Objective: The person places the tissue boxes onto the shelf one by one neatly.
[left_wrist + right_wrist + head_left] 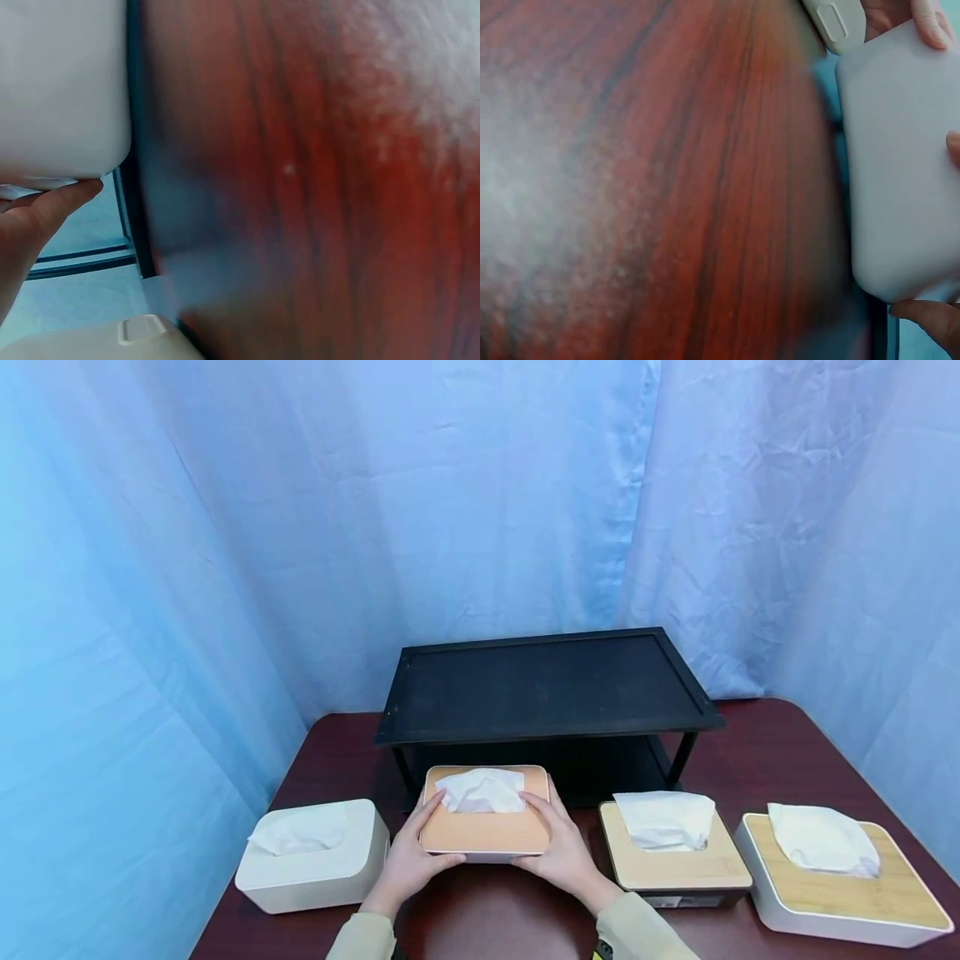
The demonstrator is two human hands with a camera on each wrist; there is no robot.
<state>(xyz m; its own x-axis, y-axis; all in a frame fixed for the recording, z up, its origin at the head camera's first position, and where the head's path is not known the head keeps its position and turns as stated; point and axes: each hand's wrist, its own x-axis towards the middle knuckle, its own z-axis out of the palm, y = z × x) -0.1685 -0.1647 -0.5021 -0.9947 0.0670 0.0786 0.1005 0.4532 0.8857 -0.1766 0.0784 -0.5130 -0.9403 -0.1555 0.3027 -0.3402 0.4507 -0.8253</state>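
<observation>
Both hands hold a tissue box with a wood-coloured lid and pale sides, in front of a black two-tier rack. A white tissue sticks out of the lid. My left hand grips the box's left end and my right hand its right end, fingers spread over the lid and sides. In the left wrist view, the box's pale side shows above the left thumb. The right wrist view shows the same pale side between the two hands. Whether the box touches the rack cannot be told.
A white tissue box stands at the left. On the right are a dark-sided tissue box with a wooden lid and a white one with a wooden lid. Blue curtains surround the dark red table.
</observation>
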